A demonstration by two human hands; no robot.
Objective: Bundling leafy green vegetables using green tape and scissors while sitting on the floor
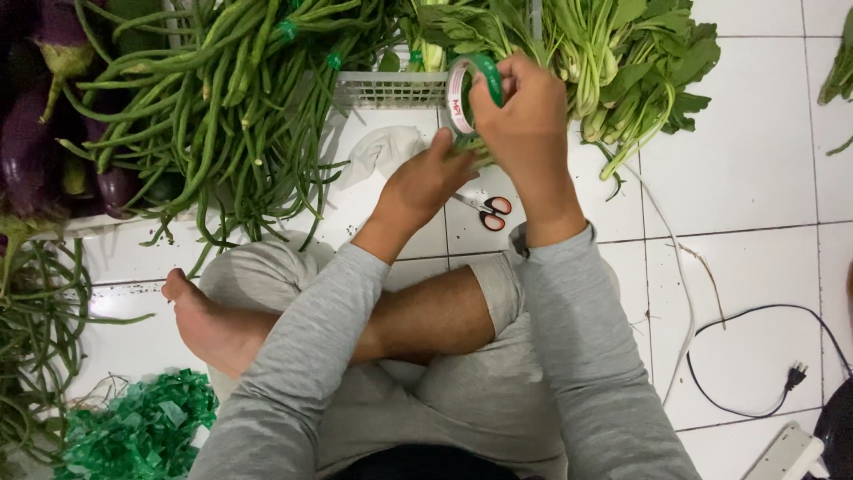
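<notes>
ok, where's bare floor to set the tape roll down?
Free: white tiles right of the leafy greens, above the black cord. A smaller patch lies between the white cloth and the scissors. Crowded: long beans upper left, green scraps lower left. The right hand holds the tape roll; the left hand is beneath.

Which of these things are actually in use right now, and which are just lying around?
In use: green tape roll in right hand; left hand at a small bundle hidden beneath; leafy greens.

Lying about: scissors, white cloth, long beans, eggplants, green tape scraps, power cord.
</notes>
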